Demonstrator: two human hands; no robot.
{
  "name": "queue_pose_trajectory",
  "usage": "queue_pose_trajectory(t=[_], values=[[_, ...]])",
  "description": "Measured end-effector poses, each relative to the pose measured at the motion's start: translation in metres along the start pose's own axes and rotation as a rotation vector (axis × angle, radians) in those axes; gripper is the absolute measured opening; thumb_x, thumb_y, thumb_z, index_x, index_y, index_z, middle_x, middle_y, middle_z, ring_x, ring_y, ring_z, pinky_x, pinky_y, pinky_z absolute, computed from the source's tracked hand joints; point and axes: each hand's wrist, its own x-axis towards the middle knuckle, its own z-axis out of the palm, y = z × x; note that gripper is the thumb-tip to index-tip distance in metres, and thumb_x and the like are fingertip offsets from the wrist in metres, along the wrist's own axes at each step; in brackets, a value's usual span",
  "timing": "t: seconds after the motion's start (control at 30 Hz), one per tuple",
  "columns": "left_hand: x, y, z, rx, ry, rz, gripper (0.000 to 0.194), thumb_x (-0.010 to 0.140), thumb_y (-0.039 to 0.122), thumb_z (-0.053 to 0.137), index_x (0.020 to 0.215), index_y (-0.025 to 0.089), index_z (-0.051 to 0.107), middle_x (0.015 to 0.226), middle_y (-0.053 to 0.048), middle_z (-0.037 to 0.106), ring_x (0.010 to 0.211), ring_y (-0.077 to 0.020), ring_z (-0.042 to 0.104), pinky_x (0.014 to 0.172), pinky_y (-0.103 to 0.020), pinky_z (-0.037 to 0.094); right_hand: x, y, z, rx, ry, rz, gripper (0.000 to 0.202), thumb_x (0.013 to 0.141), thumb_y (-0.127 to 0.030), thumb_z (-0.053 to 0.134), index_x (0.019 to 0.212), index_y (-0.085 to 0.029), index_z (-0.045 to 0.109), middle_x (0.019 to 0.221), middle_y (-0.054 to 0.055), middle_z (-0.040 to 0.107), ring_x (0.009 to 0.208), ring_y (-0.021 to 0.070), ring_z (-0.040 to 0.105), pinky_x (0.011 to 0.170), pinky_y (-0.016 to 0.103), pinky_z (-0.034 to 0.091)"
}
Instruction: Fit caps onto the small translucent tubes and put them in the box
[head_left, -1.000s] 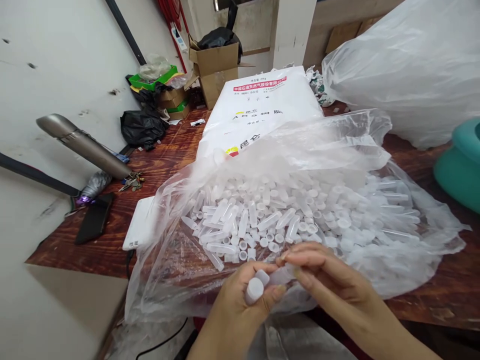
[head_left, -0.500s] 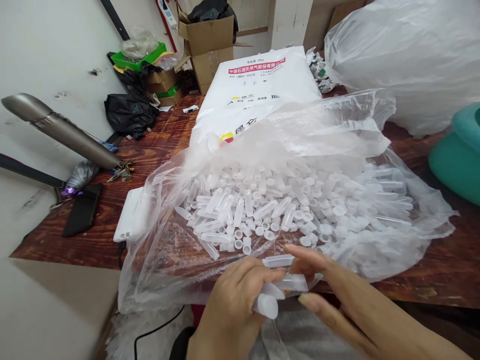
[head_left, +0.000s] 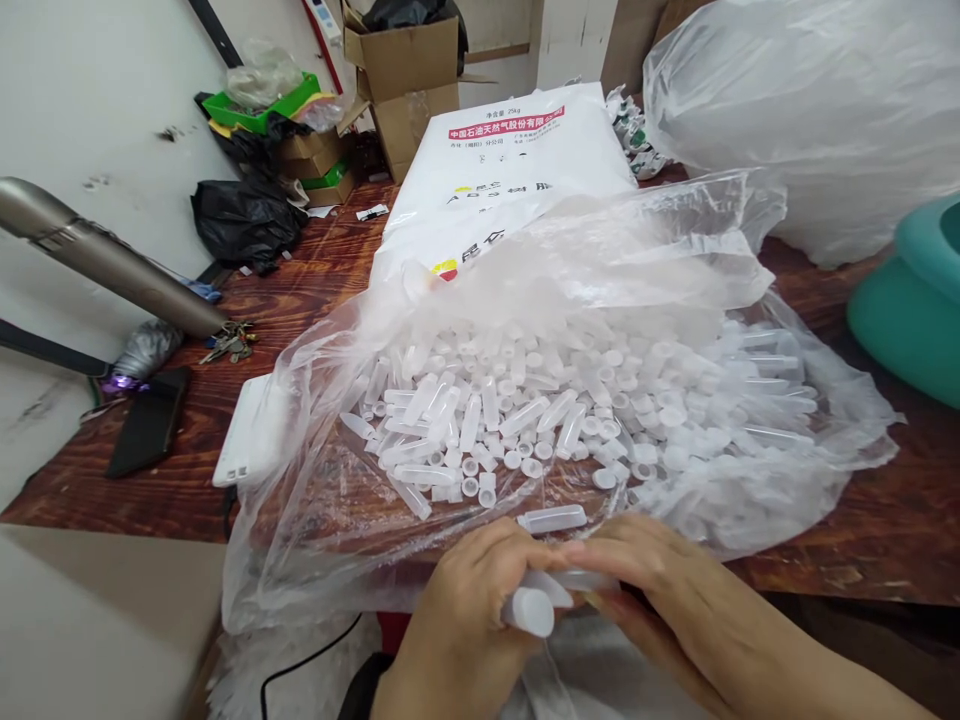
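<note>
My left hand (head_left: 469, 605) is closed around several translucent plastic tubes. One of them, a capped tube (head_left: 532, 612), points its round white end toward me, and a tapered tip shows beside it. Fingers of my right hand (head_left: 652, 570) are closed over the end of another plastic tube (head_left: 585, 579) sticking out of the left fist; most of that end is hidden. Just beyond both hands a single tube (head_left: 553, 518) lies on clear plastic sheeting. Behind it spreads a heap of loose tubes and small caps (head_left: 517, 420), partly under the clear bag (head_left: 300, 400).
A printed white sack (head_left: 510, 160) lies behind the heap. On the left are a white box-shaped device (head_left: 251, 430), a black phone (head_left: 150, 420), keys (head_left: 231, 341) and a slanted metal cylinder (head_left: 120, 265). A teal container (head_left: 911, 300) and a large plastic bag (head_left: 810, 130) stand right.
My right hand has moved left and closed its fingers over the end of the protruding tube. The left hand keeps its grip on the tubes. The view has shifted slightly.
</note>
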Motion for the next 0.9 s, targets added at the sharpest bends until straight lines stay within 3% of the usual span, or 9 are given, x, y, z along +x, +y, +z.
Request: queue_pose_trajectory(t=[0.1,0.2,0.33,0.43,0.57,0.7,0.77,0.9], values=[[0.0,0.001,-0.001,0.063,0.011,0.064,0.011,0.107,0.028,0.05,0.106,0.023,0.06,0.094,-0.003,0.076,0.085,-0.0198,0.075,0.078,-0.032,0.059,0.001,-0.004,-0.001,0.04,-0.021,0.094,0.035,0.109,-0.026,0.047,0.143,-0.035,0.048,0.123,0.003,0.078,0.11,0.0185,0.077,0.094,0.03,0.065],[0.004,0.002,-0.003,0.079,-0.084,-0.028,0.016,0.1,0.01,0.051,0.108,0.023,0.056,0.098,-0.003,0.074,0.089,-0.0202,0.073,0.081,-0.033,0.059,0.005,0.002,-0.011,-0.046,-0.027,0.154,0.033,0.111,-0.032,0.047,0.144,-0.034,0.049,0.128,0.004,0.077,0.114,0.0202,0.077,0.091,0.031,0.066],[0.019,-0.003,0.0,0.203,-0.222,-0.104,0.034,0.084,-0.005,0.054,0.107,0.02,0.055,0.102,-0.006,0.07,0.094,-0.0239,0.069,0.083,-0.039,0.059,0.011,0.033,-0.02,-0.354,-0.026,0.039,0.03,0.11,-0.026,0.045,0.138,-0.026,0.056,0.121,0.009,0.076,0.109,0.0271,0.075,0.091,0.044,0.064],[0.035,-0.004,0.005,0.392,-0.374,-0.151,0.041,0.076,-0.009,0.053,0.106,0.017,0.06,0.102,-0.008,0.07,0.096,-0.0294,0.068,0.085,-0.048,0.059,0.014,0.055,-0.016,-0.524,-0.048,-0.069,0.037,0.103,-0.01,0.044,0.134,-0.02,0.06,0.119,0.012,0.075,0.109,0.0293,0.073,0.089,0.046,0.062],[0.048,-0.002,0.006,0.499,-0.474,-0.217,0.03,0.078,-0.006,0.058,0.097,0.016,0.067,0.099,-0.01,0.07,0.091,-0.0312,0.068,0.082,-0.049,0.058,0.018,0.062,-0.013,-0.536,-0.027,-0.095,0.044,0.098,-0.001,0.043,0.135,-0.018,0.059,0.111,0.011,0.074,0.101,0.0277,0.071,0.087,0.045,0.06],[0.048,-0.001,-0.001,0.159,-0.317,-0.318,0.012,0.092,0.013,0.067,0.103,0.018,0.069,0.105,-0.008,0.072,0.097,-0.0275,0.069,0.088,-0.042,0.055,0.014,0.062,-0.016,-0.546,0.019,-0.062,0.037,0.107,-0.015,0.047,0.143,-0.018,0.055,0.11,0.011,0.073,0.098,0.0278,0.069,0.087,0.045,0.058],[0.045,0.0,-0.004,-0.079,-0.212,-0.468,0.014,0.095,0.026,0.07,0.108,0.021,0.07,0.105,-0.005,0.075,0.096,-0.0245,0.07,0.087,-0.037,0.053,0.01,0.064,-0.018,-0.54,-0.005,-0.04,0.036,0.109,-0.016,0.045,0.143,-0.021,0.056,0.117,0.011,0.072,0.102,0.0279,0.069,0.088,0.044,0.058],[0.039,0.002,-0.002,-0.554,-0.077,-0.808,0.02,0.09,0.038,0.075,0.103,0.022,0.07,0.087,-0.002,0.077,0.074,-0.0178,0.069,0.067,-0.027,0.05,0.009,0.07,-0.019,-0.474,-0.032,-0.037,0.035,0.108,-0.013,0.044,0.138,-0.021,0.061,0.12,0.01,0.073,0.104,0.0268,0.07,0.087,0.042,0.059]])
